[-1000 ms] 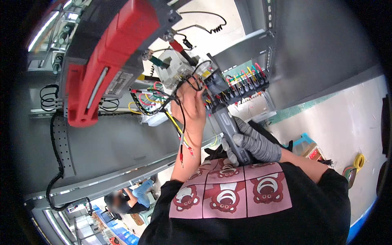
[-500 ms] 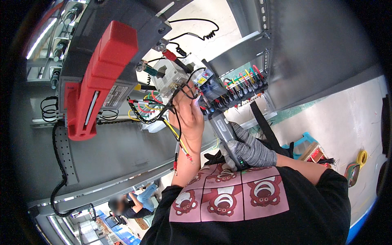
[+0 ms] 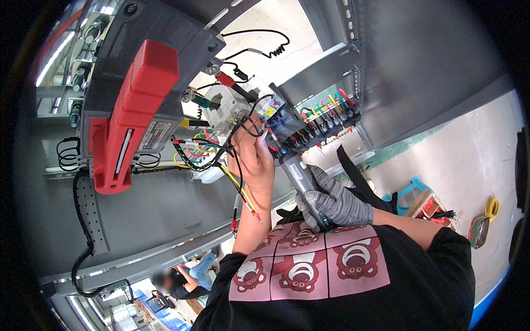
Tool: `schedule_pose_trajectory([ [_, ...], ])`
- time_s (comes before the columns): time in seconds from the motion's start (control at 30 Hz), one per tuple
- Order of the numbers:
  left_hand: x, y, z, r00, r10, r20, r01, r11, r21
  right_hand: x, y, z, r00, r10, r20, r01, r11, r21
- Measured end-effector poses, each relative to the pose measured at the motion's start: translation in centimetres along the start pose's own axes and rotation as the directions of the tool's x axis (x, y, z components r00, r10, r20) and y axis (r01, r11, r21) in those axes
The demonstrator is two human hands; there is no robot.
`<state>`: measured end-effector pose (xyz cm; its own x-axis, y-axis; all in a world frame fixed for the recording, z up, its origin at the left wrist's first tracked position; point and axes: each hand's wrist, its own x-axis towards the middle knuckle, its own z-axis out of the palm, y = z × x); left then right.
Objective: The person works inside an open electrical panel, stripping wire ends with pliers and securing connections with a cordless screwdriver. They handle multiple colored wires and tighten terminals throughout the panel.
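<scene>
My right hand point(image 3: 334, 201), in a grey knit glove, is wrapped round a slim dark-grey electric screwdriver point(image 3: 298, 174). Its front end points up and left toward the fingers of my bare left hand point(image 3: 253, 157). Those fingers are closed against the near side of a clear-cased block point(image 3: 225, 110), probably a current transformer; what they pinch is hidden. A thin black wire point(image 3: 255, 132) loops over them. Yellow and black wires with red ring terminals point(image 3: 258, 218) hang down across my left wrist. Beside my fingertips sits a blue-black breaker point(image 3: 284, 122).
A large red handle point(image 3: 143, 99) stands out from a switch at the left. Coloured wires run into a terminal row point(image 3: 331, 118). Grey cabinet panels point(image 3: 430, 66) surround the work. A blue crate point(image 3: 408, 193) and a yellow wire coil point(image 3: 491, 207) lie on the floor; another person point(image 3: 185, 281) sits at lower left.
The screwdriver and both hands keep nearly the same place, with the tool shifted very slightly. The whole view has moved a little; the black strap beside my right hand has swung slightly left.
</scene>
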<state>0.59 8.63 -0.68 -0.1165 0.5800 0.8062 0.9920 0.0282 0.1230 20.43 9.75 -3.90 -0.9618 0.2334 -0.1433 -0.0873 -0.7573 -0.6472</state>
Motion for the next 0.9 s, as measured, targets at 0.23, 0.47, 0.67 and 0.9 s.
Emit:
schedule_pose_trajectory([
  [0.23, 0.0, 0.1, -0.1, 1.0, -0.013, 0.001, 0.014, 1.0, -0.022, 0.0, 0.7, 0.0, 0.999, -0.041, -0.034, 0.039, 0.997, -0.069],
  [0.47, 0.1, 0.0, 0.0, 1.0, -0.006, 0.006, 0.006, 1.0, -0.031, 0.0, 0.2, 0.3, 0.998, -0.028, -0.056, 0.034, 0.993, 0.114],
  [0.67, -0.1, -0.2, -0.1, 1.0, 0.005, -0.002, -0.005, 1.0, 0.01, 0.3, 1.1, 0.0, 0.994, -0.095, -0.044, 0.095, 0.995, -0.006],
  [0.9, 0.0, -0.1, 0.1, 1.0, 0.014, -0.009, -0.014, 1.0, -0.002, 0.3, 0.9, -0.1, 0.996, -0.084, -0.039, 0.083, 0.996, -0.024],
])
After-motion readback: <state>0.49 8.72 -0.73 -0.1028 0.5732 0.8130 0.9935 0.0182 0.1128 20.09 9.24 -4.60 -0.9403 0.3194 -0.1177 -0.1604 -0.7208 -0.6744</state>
